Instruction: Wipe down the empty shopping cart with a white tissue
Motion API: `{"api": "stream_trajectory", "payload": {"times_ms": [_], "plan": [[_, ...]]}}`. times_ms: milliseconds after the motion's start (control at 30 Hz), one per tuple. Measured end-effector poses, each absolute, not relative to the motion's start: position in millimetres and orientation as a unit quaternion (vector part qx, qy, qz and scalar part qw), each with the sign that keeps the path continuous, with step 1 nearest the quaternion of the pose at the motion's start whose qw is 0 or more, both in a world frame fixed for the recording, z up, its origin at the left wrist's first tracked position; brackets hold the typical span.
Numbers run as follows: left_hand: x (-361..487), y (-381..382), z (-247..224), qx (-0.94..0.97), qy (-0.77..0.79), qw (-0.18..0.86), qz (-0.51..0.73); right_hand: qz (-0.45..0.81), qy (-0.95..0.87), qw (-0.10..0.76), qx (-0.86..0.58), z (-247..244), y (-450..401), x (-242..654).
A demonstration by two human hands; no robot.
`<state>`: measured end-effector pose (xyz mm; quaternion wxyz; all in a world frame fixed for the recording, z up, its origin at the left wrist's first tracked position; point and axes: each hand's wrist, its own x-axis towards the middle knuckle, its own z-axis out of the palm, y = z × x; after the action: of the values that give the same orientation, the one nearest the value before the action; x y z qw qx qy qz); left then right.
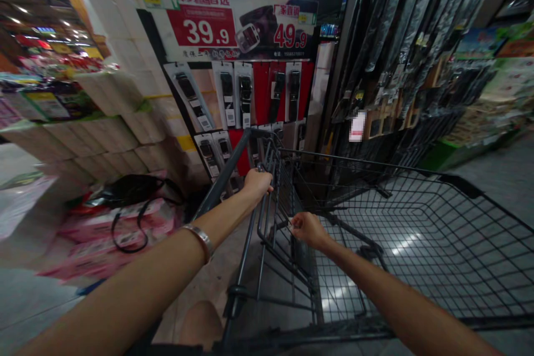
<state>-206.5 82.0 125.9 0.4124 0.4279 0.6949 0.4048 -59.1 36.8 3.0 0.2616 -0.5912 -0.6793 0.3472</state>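
A dark metal shopping cart (417, 217) stands before me, its handle bar (221, 178) on the left and its wire basket reaching right. My left hand (257, 182), with a silver bracelet (202, 240) on the wrist, is closed on the wire seat frame (262, 217) just inside the handle. My right hand (308, 228) is lower and to the right, over the basket's handle-end side. Its fingers are pinched together against the wires; what lies between them is too small to make out. Through the basket mesh I see the floor.
Belts in packs (245, 92) hang on a rack behind the cart under a price sign (237, 28). Wrapped dark belts (387, 39) hang at the right. Paper packs (100, 139) are stacked at the left. A black bag (129, 190) lies on pink packages (120, 228).
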Motion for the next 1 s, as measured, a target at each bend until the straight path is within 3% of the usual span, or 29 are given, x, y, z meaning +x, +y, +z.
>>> {"api": "stream_trajectory", "payload": {"times_ms": [167,333,533,1000], "plan": [[-206,79,129,0.429,0.698,0.412,0.399,0.382,-0.655,0.266,-0.595,9,38,-60],[-205,79,131,0.431,0.701,0.407,0.396,0.515,-0.559,0.398,-0.513,28,43,-70],[-206,79,130,0.427,0.710,0.406,0.386,0.546,-0.513,0.497,-0.437,45,44,-84],[-207,85,124,0.426,0.701,0.410,0.399,0.455,-0.615,0.370,-0.527,5,43,-61]]}}
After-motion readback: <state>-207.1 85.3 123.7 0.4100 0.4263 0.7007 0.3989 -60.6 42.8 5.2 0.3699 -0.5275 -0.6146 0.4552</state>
